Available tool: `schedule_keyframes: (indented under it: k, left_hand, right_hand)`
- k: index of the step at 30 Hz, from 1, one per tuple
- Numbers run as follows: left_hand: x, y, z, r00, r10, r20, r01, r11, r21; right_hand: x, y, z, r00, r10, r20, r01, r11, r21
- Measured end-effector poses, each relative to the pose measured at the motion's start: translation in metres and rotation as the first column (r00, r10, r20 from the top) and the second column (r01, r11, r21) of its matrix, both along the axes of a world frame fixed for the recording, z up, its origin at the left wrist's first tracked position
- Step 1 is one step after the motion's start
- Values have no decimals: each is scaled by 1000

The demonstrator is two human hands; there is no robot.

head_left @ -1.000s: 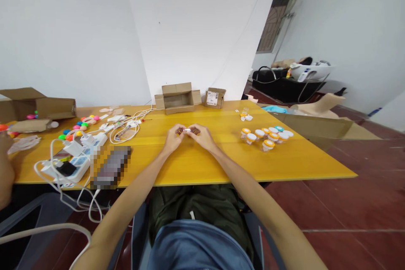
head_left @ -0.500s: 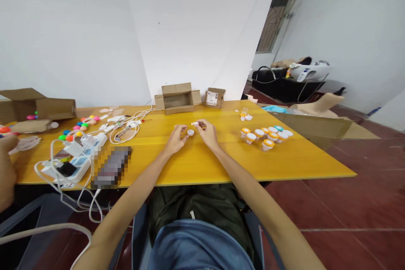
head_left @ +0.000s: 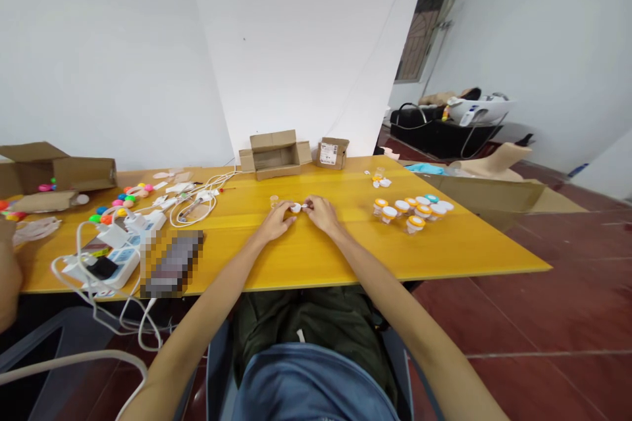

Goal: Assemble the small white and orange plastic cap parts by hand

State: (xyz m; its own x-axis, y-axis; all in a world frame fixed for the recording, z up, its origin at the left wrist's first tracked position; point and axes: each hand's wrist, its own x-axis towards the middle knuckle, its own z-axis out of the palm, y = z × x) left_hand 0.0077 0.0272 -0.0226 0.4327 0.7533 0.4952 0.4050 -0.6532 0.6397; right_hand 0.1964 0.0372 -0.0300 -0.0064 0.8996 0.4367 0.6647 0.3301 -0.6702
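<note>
My left hand (head_left: 275, 223) rests on the table with its fingertips and thumb closed around the left side of a small round white lid (head_left: 295, 208). Just right of it, my right hand (head_left: 322, 213) pinches a small white piece (head_left: 305, 206) close to the lid; its exact kind is too small to tell. Behind the left fingers stands a small clear cup (head_left: 274, 200). To the right, several small clear jars (head_left: 415, 225) with orange, white and teal lids are grouped together. Farther back lie a few loose lids (head_left: 384, 183) and another clear cup (head_left: 380, 172).
Open cardboard box (head_left: 277, 159) and a smaller carton (head_left: 332, 153) stand at the wall. On the left are a power strip (head_left: 141, 250) with cables, a phone (head_left: 175, 264), colourful balls (head_left: 121, 200) and another box (head_left: 83, 173). Another person's arm (head_left: 7, 276) shows at the left edge.
My right hand has lowered the white piece beside the lid. My left fingers have closed in on the lid. The clear cup behind my left hand is now visible.
</note>
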Motion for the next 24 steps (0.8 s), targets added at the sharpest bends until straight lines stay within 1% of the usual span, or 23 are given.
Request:
schedule_keyframes:
  k: [6, 10, 12, 17, 19, 22, 24]
  left_hand:
    - [0, -1, 1, 998, 49, 33, -48, 999, -10]
    - [-1, 0, 2, 997, 47, 62, -46, 999, -17]
    - [0, -1, 3, 997, 54, 51, -53, 998, -19]
    - [2, -3, 6, 992, 111, -60, -112, 993, -20]
    - [2, -3, 7, 989, 127, -81, -129, 992, -17]
    - [2, -2, 7, 990, 123, -65, -125, 992, -34]
    - [2, -1, 6, 993, 114, -21, -115, 991, -67]
  right_hand:
    - [-7, -9, 10, 990, 119, 79, -120, 993, 0]
    - [-7, -11, 13, 979, 180, 93, -182, 983, 10]
    - [-7, -12, 13, 974, 204, 94, -207, 978, 21]
    - [-8, -13, 14, 971, 196, 137, -197, 980, -7]
    - [-8, -13, 14, 970, 194, 145, -193, 981, -16]
    - [-7, -13, 14, 969, 201, 146, -200, 980, -21]
    - [-6, -12, 13, 970, 208, 129, -207, 978, -18]
